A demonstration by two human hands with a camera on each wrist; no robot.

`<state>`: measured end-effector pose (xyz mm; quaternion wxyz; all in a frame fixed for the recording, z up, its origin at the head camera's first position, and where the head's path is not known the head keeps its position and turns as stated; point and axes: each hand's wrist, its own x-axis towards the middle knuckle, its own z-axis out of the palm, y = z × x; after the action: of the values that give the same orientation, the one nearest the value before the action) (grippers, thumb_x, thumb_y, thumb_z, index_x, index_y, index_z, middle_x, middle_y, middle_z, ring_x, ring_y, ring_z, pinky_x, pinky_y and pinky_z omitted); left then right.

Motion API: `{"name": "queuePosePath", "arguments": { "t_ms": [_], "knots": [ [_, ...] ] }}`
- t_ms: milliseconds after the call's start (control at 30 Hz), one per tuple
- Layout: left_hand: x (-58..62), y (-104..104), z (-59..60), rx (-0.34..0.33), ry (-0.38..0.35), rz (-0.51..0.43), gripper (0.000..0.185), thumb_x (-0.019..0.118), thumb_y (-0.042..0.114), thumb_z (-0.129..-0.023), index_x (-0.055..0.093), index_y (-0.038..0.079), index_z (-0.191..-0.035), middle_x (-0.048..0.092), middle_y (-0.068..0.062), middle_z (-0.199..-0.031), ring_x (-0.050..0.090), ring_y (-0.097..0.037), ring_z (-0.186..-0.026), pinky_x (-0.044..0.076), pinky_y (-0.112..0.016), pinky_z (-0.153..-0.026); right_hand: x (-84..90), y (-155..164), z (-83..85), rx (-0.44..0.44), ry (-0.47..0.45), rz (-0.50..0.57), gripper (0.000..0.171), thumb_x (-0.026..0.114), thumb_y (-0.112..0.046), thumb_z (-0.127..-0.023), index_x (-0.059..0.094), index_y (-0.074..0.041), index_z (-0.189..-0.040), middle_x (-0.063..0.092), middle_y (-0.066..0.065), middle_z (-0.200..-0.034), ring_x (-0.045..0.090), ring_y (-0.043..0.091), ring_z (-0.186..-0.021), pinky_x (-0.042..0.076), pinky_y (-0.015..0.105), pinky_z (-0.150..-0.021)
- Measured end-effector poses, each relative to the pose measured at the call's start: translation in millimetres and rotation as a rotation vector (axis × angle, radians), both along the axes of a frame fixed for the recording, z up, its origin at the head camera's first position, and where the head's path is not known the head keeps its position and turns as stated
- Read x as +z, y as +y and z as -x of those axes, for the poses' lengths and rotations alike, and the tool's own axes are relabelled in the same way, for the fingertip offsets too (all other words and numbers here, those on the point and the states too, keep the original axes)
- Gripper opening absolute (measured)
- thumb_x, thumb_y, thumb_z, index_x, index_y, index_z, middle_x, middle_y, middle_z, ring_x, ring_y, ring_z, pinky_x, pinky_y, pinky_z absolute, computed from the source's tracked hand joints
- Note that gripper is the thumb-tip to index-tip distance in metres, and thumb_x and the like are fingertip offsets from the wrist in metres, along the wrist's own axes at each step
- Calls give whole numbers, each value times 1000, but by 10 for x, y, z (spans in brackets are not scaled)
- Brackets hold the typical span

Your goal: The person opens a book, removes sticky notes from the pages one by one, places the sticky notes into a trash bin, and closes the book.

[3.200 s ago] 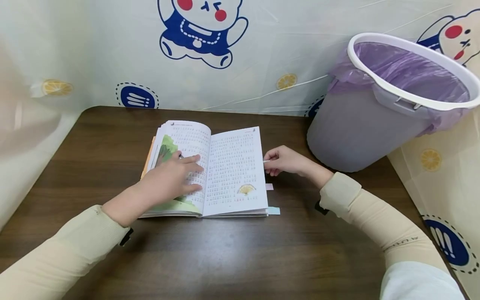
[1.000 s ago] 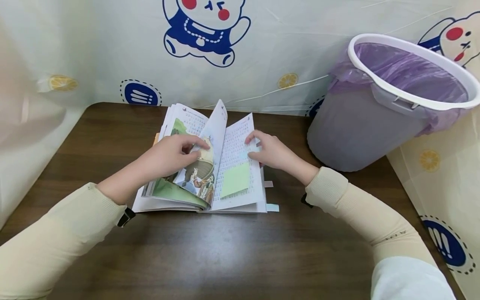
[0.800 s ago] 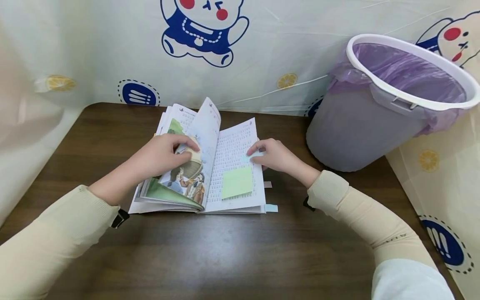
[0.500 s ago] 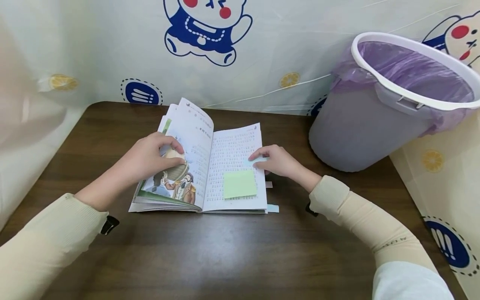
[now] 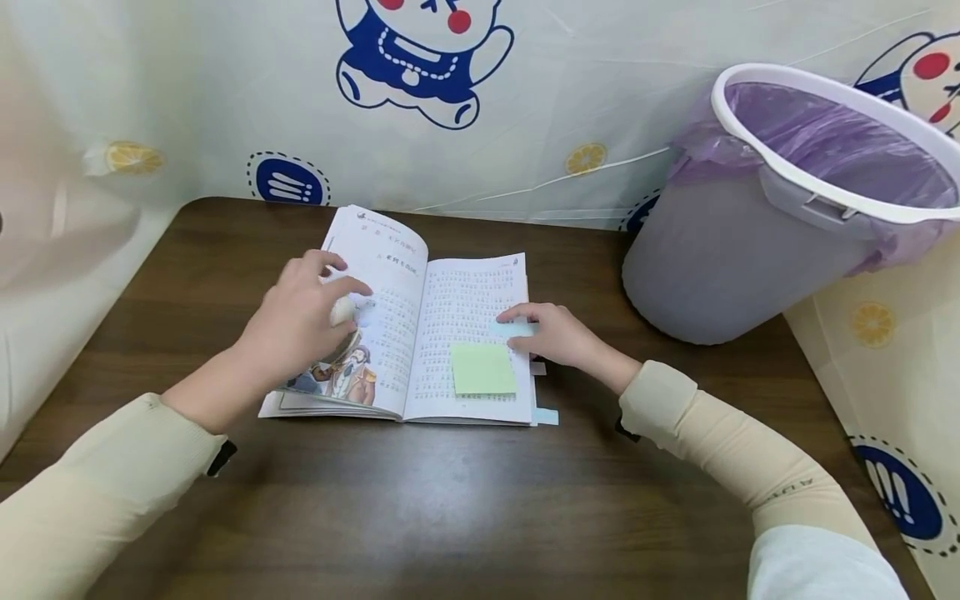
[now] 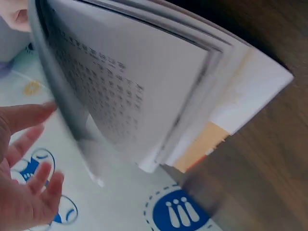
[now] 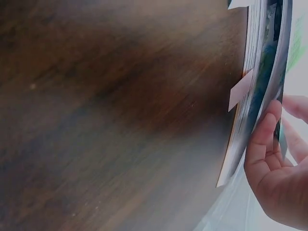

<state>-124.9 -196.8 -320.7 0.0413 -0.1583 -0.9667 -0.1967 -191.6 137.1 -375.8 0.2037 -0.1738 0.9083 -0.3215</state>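
Note:
An open book (image 5: 472,292) with printed text lies on the dark wooden table. My left hand (image 5: 296,312) is over its illustrated left page (image 5: 390,267), fingers spread; the left wrist view shows the fingertips (image 6: 48,108) at the edge of the blurred, lifted page. At the right edge, my right hand (image 5: 566,333) pinches the right page and its pale blue tab (image 5: 512,328) between thumb and fingers. In the right wrist view, curled fingers (image 7: 262,139) sit behind that page. A square green sticky note (image 5: 483,369) is on the lower right page.
A grey trash bin (image 5: 712,250) with a purple liner stands at the back right. A pink tab (image 5: 538,368) and another blue tab (image 5: 547,417) stick out from the book's right side. A patterned sheet (image 5: 525,108) hangs behind the table (image 5: 450,517).
The illustrated page has turned over to the left, uncovering the green note. My left hand has moved left with it and loosened its fingers. My right hand has shifted slightly down and stays at the edge.

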Motion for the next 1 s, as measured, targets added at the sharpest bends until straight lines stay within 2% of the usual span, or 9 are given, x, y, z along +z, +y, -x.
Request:
{"name": "queuePosePath", "arguments": {
  "t_ms": [133, 200, 300, 400, 467, 600, 700, 800, 1000],
  "knots": [
    [-66, 113, 25, -131, -12, 27, 42, 60, -21, -78, 76, 0, -110, 53, -27, -123, 51, -45, -108, 48, -52, -89, -3, 17, -11, 21, 50, -46, 47, 77, -17, -94, 65, -14, -139, 57, 13, -146, 56, 28, -121, 49, 44, -99],
    [-112, 164, 35, -167, -33, 45, 47, 58, -26, -75, 76, -1, -110, 54, -28, -123, 52, -45, -107, 49, -50, -88, 4, 19, -12, 36, 75, -71, 52, 77, -20, -94, 61, -14, -143, 57, 13, -144, 56, 30, -123, 48, 46, -101],
    [-169, 234, 49, -177, -68, 81, 50, 64, -26, -72, 75, -2, -113, 52, -29, -129, 52, -47, -109, 49, -51, -90, 17, 16, -11, 51, 106, -107, 57, 77, -23, -94, 57, -15, -147, 60, 14, -133, 58, 29, -114, 51, 43, -94],
    [-194, 294, 55, -144, -118, 104, 45, 63, -18, -78, 73, -2, -119, 49, -29, -139, 49, -50, -119, 47, -53, -98, 27, 11, -8, 63, 125, -139, 58, 77, -25, -94, 56, -15, -148, 59, 13, -123, 57, 27, -102, 51, 40, -86],
    [-208, 331, 51, -117, -150, 109, 41, 62, -10, -82, 72, -2, -121, 45, -29, -145, 44, -52, -127, 45, -57, -101, 27, 6, -7, 74, 134, -161, 59, 76, -27, -95, 55, -16, -148, 57, 13, -123, 57, 26, -99, 50, 39, -84],
    [-235, 417, 19, -91, -176, 138, 36, 69, 11, -90, 71, -1, -125, 40, -29, -152, 35, -55, -137, 47, -67, -96, 10, -3, -8, 87, 148, -218, 57, 75, -30, -95, 55, -18, -148, 56, 13, -124, 58, 25, -92, 51, 36, -78],
    [-253, 490, -5, -90, -205, 159, 45, 78, 25, -90, 70, 3, -128, 36, -29, -155, 27, -56, -142, 40, -79, -93, -1, -13, -16, 98, 156, -266, 55, 74, -32, -96, 56, -20, -147, 55, 13, -125, 59, 24, -85, 50, 34, -70],
    [-281, 544, -14, -94, -257, 171, 54, 83, 32, -87, 68, 9, -133, 34, -27, -157, 16, -59, -146, 26, -88, -92, -11, -17, -26, 112, 160, -298, 54, 73, -33, -97, 57, -22, -147, 54, 14, -125, 58, 24, -82, 49, 33, -67],
    [-338, 579, -24, -125, -315, 193, 61, 83, 38, -86, 64, 22, -142, 38, -20, -159, 1, -65, -145, 13, -93, -89, -28, 12, -37, 125, 161, -319, 55, 72, -36, -98, 57, -24, -149, 54, 13, -122, 57, 24, -79, 47, 32, -66]
  ]
}}
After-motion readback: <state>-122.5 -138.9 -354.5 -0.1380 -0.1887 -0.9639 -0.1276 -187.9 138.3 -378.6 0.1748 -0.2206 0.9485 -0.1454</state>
